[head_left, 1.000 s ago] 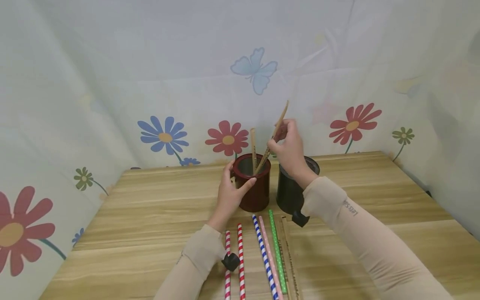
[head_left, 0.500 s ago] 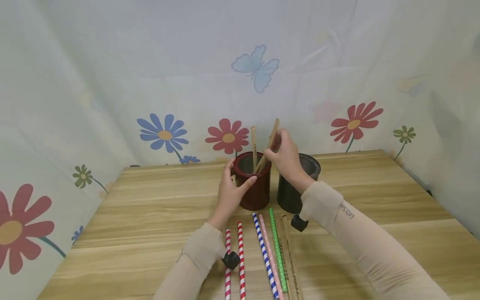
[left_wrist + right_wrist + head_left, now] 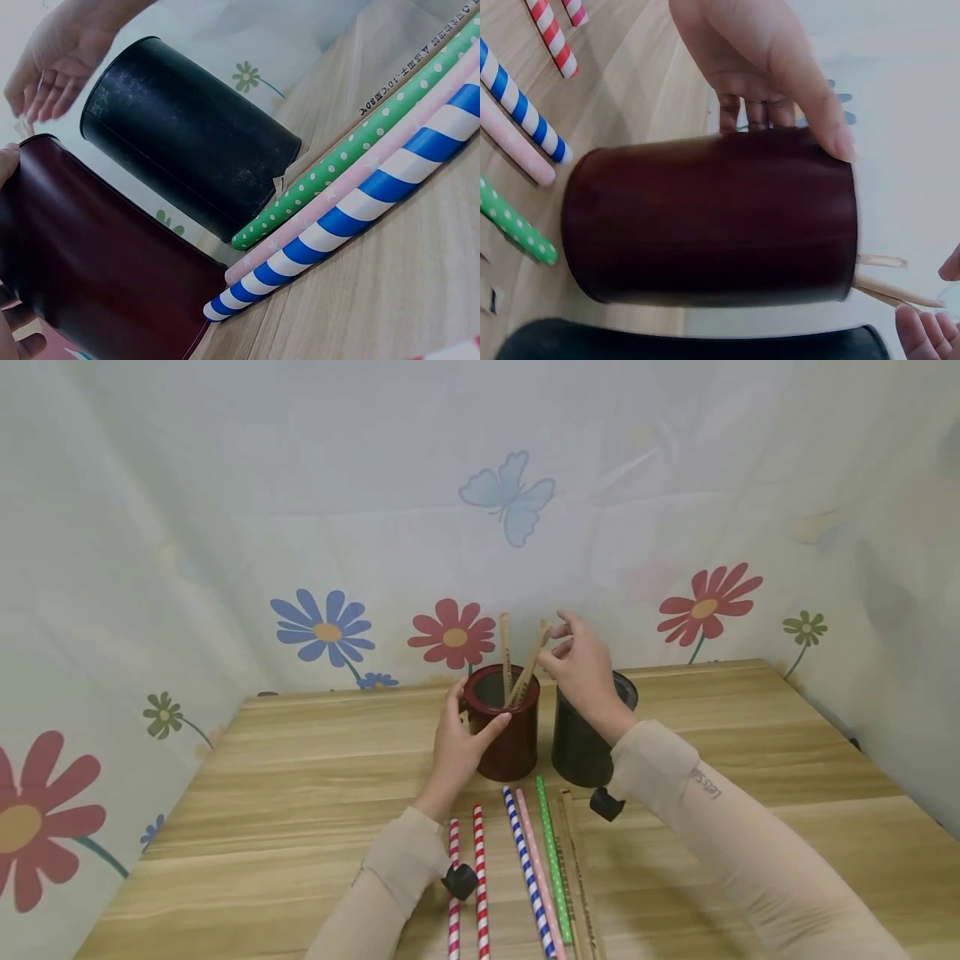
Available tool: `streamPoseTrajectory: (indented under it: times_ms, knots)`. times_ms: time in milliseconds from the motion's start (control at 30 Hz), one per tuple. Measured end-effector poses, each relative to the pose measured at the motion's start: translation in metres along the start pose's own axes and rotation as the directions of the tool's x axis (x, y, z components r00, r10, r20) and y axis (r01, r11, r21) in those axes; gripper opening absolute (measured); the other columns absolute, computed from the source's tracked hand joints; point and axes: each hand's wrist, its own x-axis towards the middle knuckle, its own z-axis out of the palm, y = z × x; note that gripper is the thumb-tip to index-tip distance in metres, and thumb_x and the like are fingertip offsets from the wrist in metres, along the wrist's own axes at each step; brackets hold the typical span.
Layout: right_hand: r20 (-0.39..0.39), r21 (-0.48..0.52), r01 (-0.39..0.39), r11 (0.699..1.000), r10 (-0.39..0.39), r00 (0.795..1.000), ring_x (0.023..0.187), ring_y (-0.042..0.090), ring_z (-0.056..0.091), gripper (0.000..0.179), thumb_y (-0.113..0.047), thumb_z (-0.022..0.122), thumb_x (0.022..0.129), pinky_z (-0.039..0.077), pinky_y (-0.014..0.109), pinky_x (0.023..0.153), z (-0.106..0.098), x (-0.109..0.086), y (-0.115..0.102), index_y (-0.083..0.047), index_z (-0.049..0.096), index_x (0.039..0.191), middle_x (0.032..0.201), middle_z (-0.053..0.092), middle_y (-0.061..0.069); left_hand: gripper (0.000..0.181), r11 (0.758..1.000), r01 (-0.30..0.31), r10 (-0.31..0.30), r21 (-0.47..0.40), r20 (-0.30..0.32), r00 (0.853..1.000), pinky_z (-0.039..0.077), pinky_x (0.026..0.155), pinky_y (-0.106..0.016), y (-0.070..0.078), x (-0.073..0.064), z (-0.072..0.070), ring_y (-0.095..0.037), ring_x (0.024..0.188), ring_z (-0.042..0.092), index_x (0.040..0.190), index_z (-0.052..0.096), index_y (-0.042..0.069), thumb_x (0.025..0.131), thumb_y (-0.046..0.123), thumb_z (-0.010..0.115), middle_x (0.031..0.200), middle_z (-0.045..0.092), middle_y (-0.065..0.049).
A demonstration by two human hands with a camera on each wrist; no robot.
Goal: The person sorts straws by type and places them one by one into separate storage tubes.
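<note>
The step in hand is judged to be the standing of a brown leaning straw (image 3: 534, 660) in the dark red cup (image 3: 510, 747), where a second brown straw (image 3: 506, 639) is held nearly upright by the wall. The cup is gripped by the left hand (image 3: 457, 739), with the thumb laid at the front of the rim and the fingers wrapped about the far side. The right hand (image 3: 585, 672) is held above the black cup (image 3: 577, 752), its thumb and fingers parted around the top of the leaning straw (whether the straw is touched by a fingertip cannot be told), and no pinch is seen. On the table (image 3: 315, 777), a blue-striped straw (image 3: 528, 868), a pink straw (image 3: 538, 868), a green dotted straw (image 3: 553, 860) and printed brown straws (image 3: 579, 868) are laid in front of the cups, with a red-striped straw (image 3: 481, 877) and a magenta-striped straw (image 3: 453, 927) set farther left. By judgement, the next move calls for the fingers to be drawn clear without the leaning straw being flicked, while the cup is kept steady
</note>
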Motion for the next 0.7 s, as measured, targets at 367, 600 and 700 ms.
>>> streamPoseTrajectory:
  times_ms: [367, 600, 700]
  knots:
    - [-0.083, 0.021, 0.108, 0.994, -0.106, 0.991, 0.091, 0.026, 0.063, 0.056, -0.012, 0.063, 0.085, 0.050, 0.031, 0.070, -0.029, -0.006, -0.018, -0.006, 0.046, 0.138, 0.115, 0.059, 0.014, 0.083, 1.000, 0.016, -0.016, 0.011, -0.006, 1.000, 0.039, 0.107, -0.051, -0.001, 0.000, -0.001, -0.026, 0.127, 0.046, 0.148, 0.030, 0.018, 0.081, 0.034, 0.076, 0.139, 0.049, -0.007]
    - [-0.058, 0.002, 0.148, 0.989, -0.147, 0.987, 0.090, 0.025, 0.063, 0.061, -0.015, 0.065, 0.087, 0.051, 0.031, 0.067, -0.045, -0.018, -0.032, -0.007, 0.040, 0.142, 0.115, 0.060, 0.013, 0.082, 1.000, 0.016, -0.016, 0.014, -0.003, 1.000, 0.040, 0.105, -0.051, -0.004, 0.001, 0.000, -0.025, 0.126, 0.046, 0.148, 0.030, 0.020, 0.081, 0.035, 0.076, 0.139, 0.049, -0.005]
    - [-0.027, -0.020, 0.169, 0.985, -0.169, 0.985, 0.090, 0.025, 0.063, 0.060, -0.014, 0.065, 0.087, 0.051, 0.034, 0.068, -0.051, -0.026, -0.036, -0.006, 0.042, 0.141, 0.115, 0.060, 0.014, 0.082, 1.000, 0.013, -0.013, 0.015, 0.006, 1.000, 0.041, 0.105, -0.050, -0.004, 0.001, 0.000, -0.024, 0.126, 0.046, 0.148, 0.030, 0.021, 0.081, 0.036, 0.075, 0.139, 0.049, -0.005]
